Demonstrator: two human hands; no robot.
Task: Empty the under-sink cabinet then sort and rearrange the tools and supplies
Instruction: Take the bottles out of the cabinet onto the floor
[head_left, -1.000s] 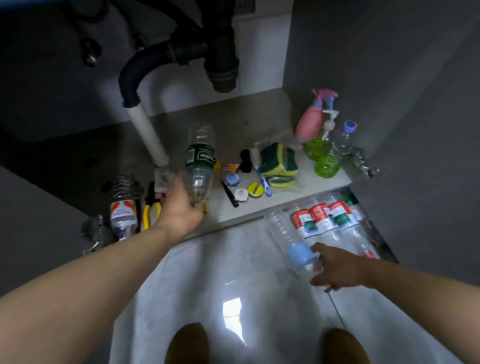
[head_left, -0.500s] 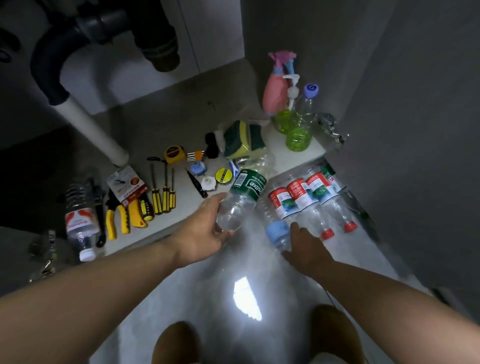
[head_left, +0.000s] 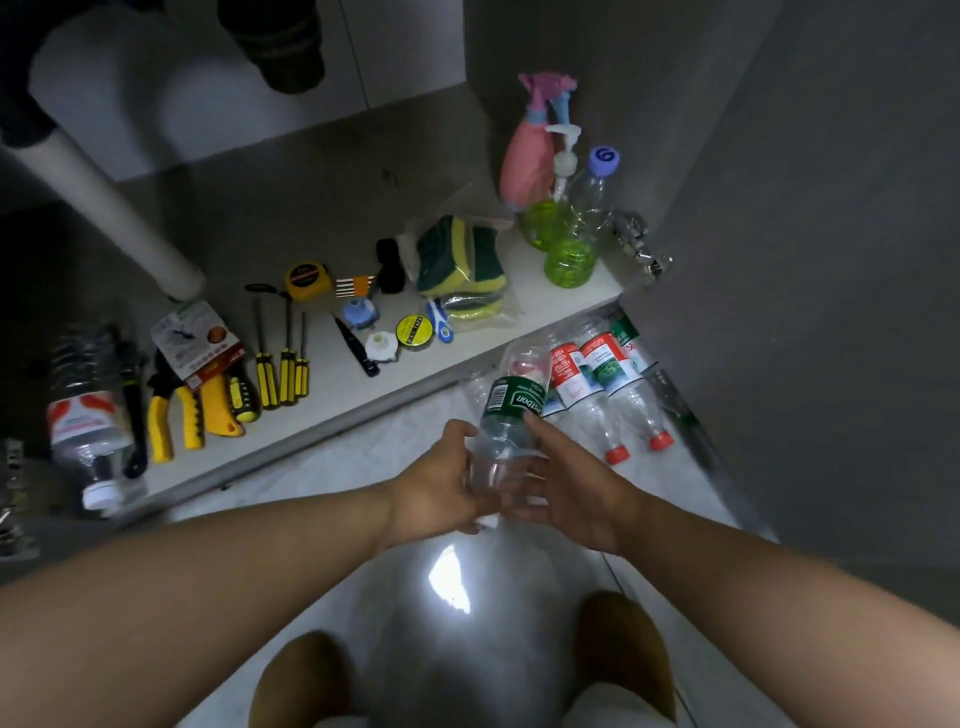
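An empty clear bottle with a green label (head_left: 511, 410) is held low over the tiled floor, just in front of the cabinet's front edge. My left hand (head_left: 441, 480) grips its lower end from the left. My right hand (head_left: 569, 486) touches the same end from the right, fingers partly spread. Beside it, to the right, lie red-labelled empty bottles (head_left: 597, 384) in a row on the floor. On the cabinet floor (head_left: 322, 223) lie yellow-handled screwdrivers (head_left: 283, 358), pliers (head_left: 176, 410), a tape measure (head_left: 307, 280), a tape roll (head_left: 414, 332) and sponges (head_left: 460, 260).
A pink spray bottle (head_left: 530, 150), a pump bottle (head_left: 545, 218) and a green-liquid bottle (head_left: 576, 244) stand at the cabinet's right rear. Another bottle (head_left: 85, 415) lies at the far left. A white drain pipe (head_left: 119, 218) slants down at the left. The grey cabinet door (head_left: 805, 260) stands right.
My left hand carried the green-label bottle from the cabinet down and right toward the bottle row. My right hand left the blue-capped bottle and came up against the green-label bottle.
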